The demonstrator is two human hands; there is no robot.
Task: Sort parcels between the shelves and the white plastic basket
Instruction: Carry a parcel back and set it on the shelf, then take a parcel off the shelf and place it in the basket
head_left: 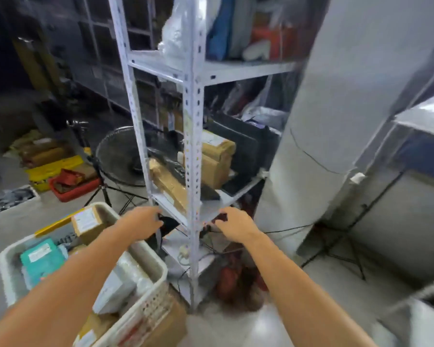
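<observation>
Brown cardboard parcels (217, 161) stand on the white perforated metal shelves (192, 136), just above and beyond both hands. The left hand (145, 221) reaches the shelf's front edge, its fingers curled beside a black object (170, 222); blur hides whether it grips it. The right hand (236, 225) hovers at the same edge, fingers loosely bent and holding nothing. Under the left forearm sits the white plastic basket (150, 309), which holds a teal parcel (42, 259), a labelled brown box (87, 222) and a white packet (114, 288). A black fan (120, 156) stands beyond the left hand.

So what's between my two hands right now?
In the head view, the white shelf's front corner post stands between the left hand and right hand.
</observation>
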